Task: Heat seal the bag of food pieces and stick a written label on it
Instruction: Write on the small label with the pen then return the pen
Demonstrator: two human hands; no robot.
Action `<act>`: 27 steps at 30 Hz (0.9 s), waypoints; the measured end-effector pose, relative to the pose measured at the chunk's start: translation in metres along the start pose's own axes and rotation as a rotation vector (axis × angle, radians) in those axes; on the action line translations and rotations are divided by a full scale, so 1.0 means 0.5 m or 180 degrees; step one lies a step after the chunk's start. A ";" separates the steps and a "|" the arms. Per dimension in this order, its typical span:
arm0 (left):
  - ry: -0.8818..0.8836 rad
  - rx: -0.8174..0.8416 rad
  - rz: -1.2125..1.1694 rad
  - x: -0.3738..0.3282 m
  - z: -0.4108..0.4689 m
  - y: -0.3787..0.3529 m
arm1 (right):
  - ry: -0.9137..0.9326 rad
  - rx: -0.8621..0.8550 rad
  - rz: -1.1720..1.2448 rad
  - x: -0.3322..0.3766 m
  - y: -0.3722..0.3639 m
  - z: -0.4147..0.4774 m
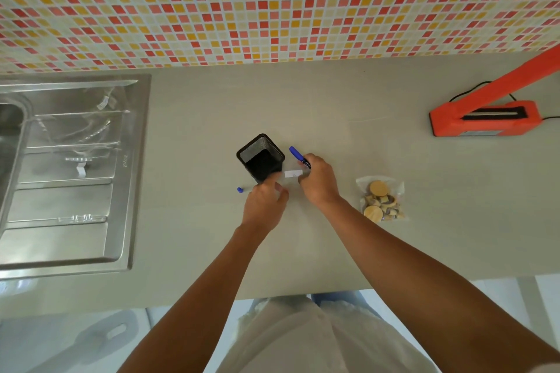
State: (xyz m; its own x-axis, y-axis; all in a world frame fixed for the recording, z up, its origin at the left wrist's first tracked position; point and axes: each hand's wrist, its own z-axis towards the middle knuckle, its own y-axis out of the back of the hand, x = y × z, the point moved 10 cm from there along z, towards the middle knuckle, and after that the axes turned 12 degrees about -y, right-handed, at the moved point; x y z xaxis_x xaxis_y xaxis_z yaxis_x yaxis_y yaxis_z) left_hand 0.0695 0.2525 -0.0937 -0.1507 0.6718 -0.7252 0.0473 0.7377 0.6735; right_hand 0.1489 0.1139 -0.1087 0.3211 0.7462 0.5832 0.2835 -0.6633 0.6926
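My right hand [318,182] is closed around a blue marker [298,156], its tip down at a small white label [293,173] lying on the counter. My left hand [265,206] rests beside the label with its fingertips near the label's left end; whether it touches the label I cannot tell. The marker's blue cap [240,189] lies on the counter left of that hand. A clear bag of round and chunky food pieces [381,201] lies flat to the right of my right arm. The orange heat sealer [485,121] stands at the far right with its arm raised.
A black mesh pen holder [260,157] stands just behind my left hand. A steel sink and drainboard [69,172] holding clear plastic bags fills the left. The sealer's black cable [481,85] runs behind it. The counter's front edge [303,291] is close to my body.
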 end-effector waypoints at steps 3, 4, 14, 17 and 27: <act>0.0039 -0.0145 0.0082 0.013 0.009 0.015 | 0.0007 0.0041 -0.0023 0.002 -0.006 0.002; 0.0008 -0.0131 0.0070 0.008 0.013 0.016 | 0.0007 0.0043 -0.0021 0.001 -0.008 0.003; -0.0492 0.0184 0.0902 -0.041 0.072 -0.042 | 0.0104 0.0074 0.0078 0.002 -0.002 0.009; -0.0390 0.0209 0.1089 -0.035 0.081 -0.046 | 0.0103 0.0120 0.0046 -0.002 -0.004 0.013; -0.0479 0.0132 0.1121 -0.035 0.085 -0.050 | 0.0410 0.0169 -0.0271 0.014 -0.010 0.007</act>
State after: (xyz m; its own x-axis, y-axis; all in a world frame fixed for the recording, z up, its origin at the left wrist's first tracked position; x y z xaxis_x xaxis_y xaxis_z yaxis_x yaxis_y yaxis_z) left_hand 0.1130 0.2253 -0.1042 0.0285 0.8847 -0.4653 0.1107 0.4599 0.8811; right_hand 0.1532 0.1219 -0.1096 0.1764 0.7987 0.5752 0.3532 -0.5968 0.7204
